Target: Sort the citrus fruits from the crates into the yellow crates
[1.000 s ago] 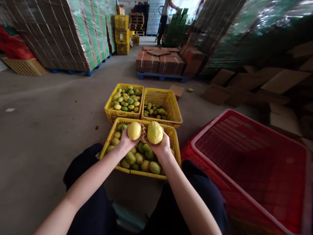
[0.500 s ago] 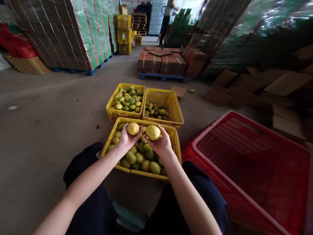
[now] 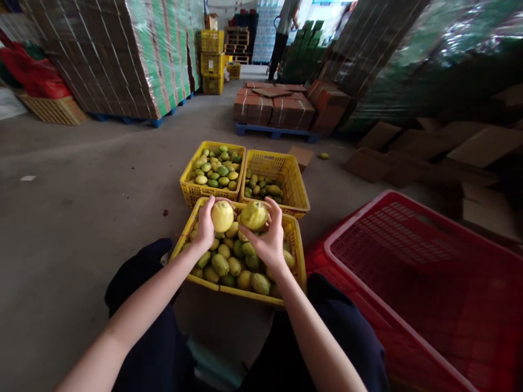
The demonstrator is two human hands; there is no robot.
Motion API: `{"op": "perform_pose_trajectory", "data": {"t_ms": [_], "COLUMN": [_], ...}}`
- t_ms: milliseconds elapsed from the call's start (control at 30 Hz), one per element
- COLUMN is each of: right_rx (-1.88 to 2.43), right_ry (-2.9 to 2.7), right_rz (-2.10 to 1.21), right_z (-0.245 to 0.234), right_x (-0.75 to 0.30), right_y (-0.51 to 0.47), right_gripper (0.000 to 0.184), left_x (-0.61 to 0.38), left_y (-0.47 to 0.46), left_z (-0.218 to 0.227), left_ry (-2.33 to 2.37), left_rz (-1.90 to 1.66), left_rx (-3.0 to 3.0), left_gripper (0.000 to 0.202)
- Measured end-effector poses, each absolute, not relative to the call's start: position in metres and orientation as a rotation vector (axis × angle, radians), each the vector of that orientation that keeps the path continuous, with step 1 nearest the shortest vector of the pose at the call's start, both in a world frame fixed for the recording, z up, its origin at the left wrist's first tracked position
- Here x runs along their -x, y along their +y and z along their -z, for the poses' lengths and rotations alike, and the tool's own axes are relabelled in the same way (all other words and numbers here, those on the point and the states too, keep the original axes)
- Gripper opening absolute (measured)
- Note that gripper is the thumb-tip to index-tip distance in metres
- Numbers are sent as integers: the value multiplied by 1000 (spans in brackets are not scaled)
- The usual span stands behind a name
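Observation:
My left hand (image 3: 205,227) grips a round yellow fruit (image 3: 222,216), and my right hand (image 3: 270,240) grips a yellow-green fruit (image 3: 254,215) beside it. Both are held just above the far end of the near yellow crate (image 3: 296,256), which is packed with green and yellow fruit. Two more yellow crates stand side by side behind it: the left crate (image 3: 189,191) is heaped with fruit, the right crate (image 3: 295,185) holds a shallow layer. My knees in dark trousers flank the near crate.
A large red crate (image 3: 412,283) stands at my right. Wrapped cardboard stacks (image 3: 118,54) rise at the left, a pallet of brown boxes (image 3: 278,109) lies ahead, and loose cartons (image 3: 429,147) are scattered to the right. A person (image 3: 284,32) stands far back. One fruit (image 3: 324,155) lies on the floor.
Both hands have turned their fruits over and lowered them slightly toward the near crate; fingers now wrap from the sides. The view has shifted a little.

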State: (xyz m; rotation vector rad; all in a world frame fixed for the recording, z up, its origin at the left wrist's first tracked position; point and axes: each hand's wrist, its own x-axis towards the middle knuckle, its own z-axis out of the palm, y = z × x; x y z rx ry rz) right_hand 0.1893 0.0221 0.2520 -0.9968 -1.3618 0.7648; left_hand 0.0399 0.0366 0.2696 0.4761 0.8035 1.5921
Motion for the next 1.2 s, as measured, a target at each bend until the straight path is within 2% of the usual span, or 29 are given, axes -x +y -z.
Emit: {"op": "perform_pose_trajectory", "data": {"t_ms": [100,167,433,667,833,967,1067,1200], "right_rx": [963,924,749,787,806,933,1012,987], "right_ry": [-1706,-1794,-1822,-1763,-1662,-1653,-1572,-1232], "right_rz": [-344,-190,-33,-312,-292,-303,-478,-921], "right_z": [-242,-236,-228,-228,-230,-228,-230,-237], "right_x": [-189,-187,-188,-189,-182,-179,-177,-171], "right_y": [19,18,22,22,18,17,16,11], "right_gripper": [60,57,61,59,67,65,68,75], "left_x": [-35,-33,-27,-30,-39,-44,-42,-33], "left_y": [30,26,24,28,37,45,48,49], "left_z": [-267,-263,-254,-259,-264,-258,-255,-252], "left_ry": [858,881,787,803,803,853,863,885], "left_rz": [-1698,-1726,-1724,-1693,-1640,-1424,-1374,-1435], "left_rx": [-676,-825,-994,-856,-221,164,204,189], "left_gripper": [26,30,35,32,23,27,30,26]}}
